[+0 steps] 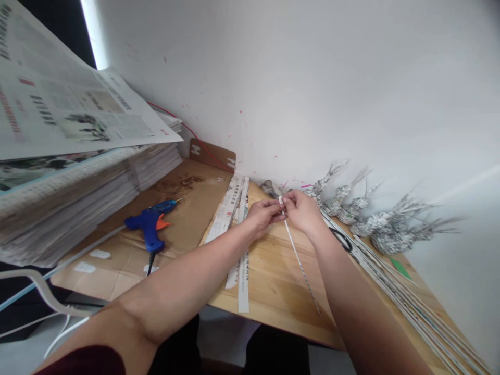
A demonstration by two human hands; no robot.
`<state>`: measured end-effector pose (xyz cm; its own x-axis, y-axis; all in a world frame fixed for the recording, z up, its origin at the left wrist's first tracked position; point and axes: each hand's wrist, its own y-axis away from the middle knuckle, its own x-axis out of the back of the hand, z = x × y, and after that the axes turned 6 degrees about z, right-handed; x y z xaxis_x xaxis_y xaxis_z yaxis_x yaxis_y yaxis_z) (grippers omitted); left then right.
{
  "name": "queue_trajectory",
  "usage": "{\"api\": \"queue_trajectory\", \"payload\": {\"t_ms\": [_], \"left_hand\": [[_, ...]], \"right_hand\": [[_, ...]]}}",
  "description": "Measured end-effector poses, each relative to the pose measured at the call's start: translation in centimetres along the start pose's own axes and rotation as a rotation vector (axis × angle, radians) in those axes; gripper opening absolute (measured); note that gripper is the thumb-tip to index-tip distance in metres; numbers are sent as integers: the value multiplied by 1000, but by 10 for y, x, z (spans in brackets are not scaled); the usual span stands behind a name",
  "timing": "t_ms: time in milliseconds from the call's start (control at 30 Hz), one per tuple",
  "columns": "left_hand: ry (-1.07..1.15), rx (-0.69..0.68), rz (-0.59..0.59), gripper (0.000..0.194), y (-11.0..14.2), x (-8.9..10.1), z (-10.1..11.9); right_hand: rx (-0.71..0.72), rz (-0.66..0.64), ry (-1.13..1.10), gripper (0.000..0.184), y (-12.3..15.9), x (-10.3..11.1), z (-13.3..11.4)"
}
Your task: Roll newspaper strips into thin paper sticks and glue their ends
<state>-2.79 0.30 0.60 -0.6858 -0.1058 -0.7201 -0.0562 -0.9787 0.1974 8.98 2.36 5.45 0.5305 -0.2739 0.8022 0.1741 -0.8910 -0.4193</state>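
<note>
Both my hands meet above the wooden table, pinching the upper end of a thin rolled newspaper stick. My left hand closes on it from the left, and my right hand grips it close by. A small white end of the paper shows between the fingertips. From there the stick slants down to the right, towards the table's near edge. Flat newspaper strips lie beside my left forearm. Several finished paper sticks lie in a bundle to the right of my right forearm.
A blue hot glue gun rests on cardboard at the left, before a tall newspaper stack. Several woven paper pieces stand along the wall. Black-handled scissors lie by the sticks. A red cord runs along the wall.
</note>
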Motion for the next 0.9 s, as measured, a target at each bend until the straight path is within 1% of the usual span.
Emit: {"api": "queue_trajectory", "payload": {"t_ms": [133, 233, 333, 400, 467, 533, 567, 633, 700, 800, 900], "left_hand": [[1, 17, -8, 10, 2, -1, 3], [-1, 20, -38, 11, 4, -2, 6], [16, 19, -61, 11, 6, -4, 10], [30, 19, -71, 8, 10, -8, 13], [29, 10, -95, 5, 17, -17, 17], [12, 0, -153, 5, 27, -27, 21], [1, -2, -183, 5, 33, -32, 23], [-16, 3, -224, 6, 47, -41, 26], [-24, 14, -241, 5, 62, -46, 27], [-23, 21, -255, 3, 85, -45, 28], [-17, 17, -246, 3, 109, -37, 32]], "right_hand": [[-71, -29, -167, 16, -1, -2, 7], [-111, 11, -304, 18, 9, 5, 10], [-115, 45, -401, 23, 34, 19, 11], [-136, -5, -422, 27, 55, 30, 9], [-192, -108, -487, 30, 76, 40, 5], [-251, -189, -603, 32, 95, 51, 0], [-275, -202, -663, 32, 103, 56, -4], [-309, -189, -753, 32, 117, 67, -11], [-325, -188, -813, 31, 128, 76, -18], [-348, -240, -895, 31, 140, 84, -28], [-380, -288, -1003, 31, 149, 82, -36]]}}
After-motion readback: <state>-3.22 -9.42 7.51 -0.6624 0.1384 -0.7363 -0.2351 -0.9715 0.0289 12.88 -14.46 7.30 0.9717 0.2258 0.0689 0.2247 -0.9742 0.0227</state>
